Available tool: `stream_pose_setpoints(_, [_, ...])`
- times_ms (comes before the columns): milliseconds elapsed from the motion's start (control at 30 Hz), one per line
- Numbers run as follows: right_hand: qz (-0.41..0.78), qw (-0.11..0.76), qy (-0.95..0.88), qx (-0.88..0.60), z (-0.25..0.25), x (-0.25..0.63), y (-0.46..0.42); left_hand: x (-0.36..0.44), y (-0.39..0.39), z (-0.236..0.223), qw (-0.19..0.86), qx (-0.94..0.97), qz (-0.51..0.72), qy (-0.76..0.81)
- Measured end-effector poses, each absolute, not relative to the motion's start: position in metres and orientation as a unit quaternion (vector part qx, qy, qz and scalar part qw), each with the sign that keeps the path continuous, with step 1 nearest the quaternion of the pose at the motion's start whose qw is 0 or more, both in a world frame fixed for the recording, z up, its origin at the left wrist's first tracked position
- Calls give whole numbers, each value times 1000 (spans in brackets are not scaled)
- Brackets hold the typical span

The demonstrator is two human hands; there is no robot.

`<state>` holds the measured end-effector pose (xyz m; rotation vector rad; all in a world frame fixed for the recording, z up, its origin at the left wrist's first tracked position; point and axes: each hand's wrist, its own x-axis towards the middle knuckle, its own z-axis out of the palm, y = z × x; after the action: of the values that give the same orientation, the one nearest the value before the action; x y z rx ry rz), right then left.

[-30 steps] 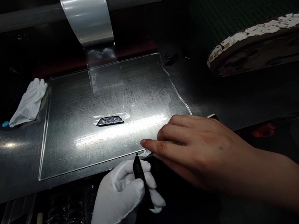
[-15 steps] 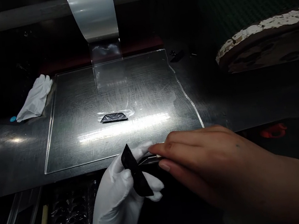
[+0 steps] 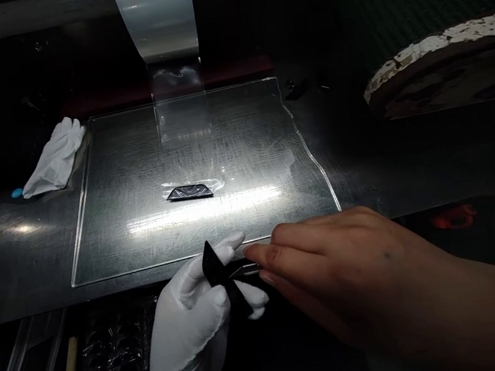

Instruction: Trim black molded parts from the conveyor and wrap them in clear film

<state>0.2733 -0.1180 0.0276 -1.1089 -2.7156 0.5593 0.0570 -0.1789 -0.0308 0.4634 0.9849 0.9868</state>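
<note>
My left hand (image 3: 189, 337), in a white glove, pinches a small dark trapezoid-shaped piece (image 3: 216, 271) between thumb and fingers just off the near edge of the bench. My bare right hand (image 3: 339, 271) is closed on a slim, shiny pointed tool (image 3: 250, 268); its kind is hard to make out. The tool's tip reaches the side of the dark piece, though contact is unclear. Beyond my hands, a similar dark piece (image 3: 190, 193) covered in clear film lies on a scratched transparent sheet (image 3: 110, 169).
A roll of clear film (image 3: 157, 19) hangs on a bar at the back, its strip reaching onto the sheet. A white glove (image 3: 54, 155) lies left. A round object with a flaking rim (image 3: 440, 42) stands right. Below left is a moulded tray (image 3: 115, 360); red handles (image 3: 454, 216) show right.
My left hand has turned the dark piece slightly, so it looks narrower. My right hand and the tool have shifted slightly left. The whole view has moved a little.
</note>
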Motion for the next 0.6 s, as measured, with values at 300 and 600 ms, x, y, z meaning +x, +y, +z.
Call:
stream_pose_setpoints(300, [186, 101, -904, -372, 26, 274, -117, 60, -177, -28, 743, 225, 449, 442])
stream_pose_setpoints(600, [177, 87, -911, -363, 21, 277, -120, 64, -176, -28, 732, 188, 457, 470])
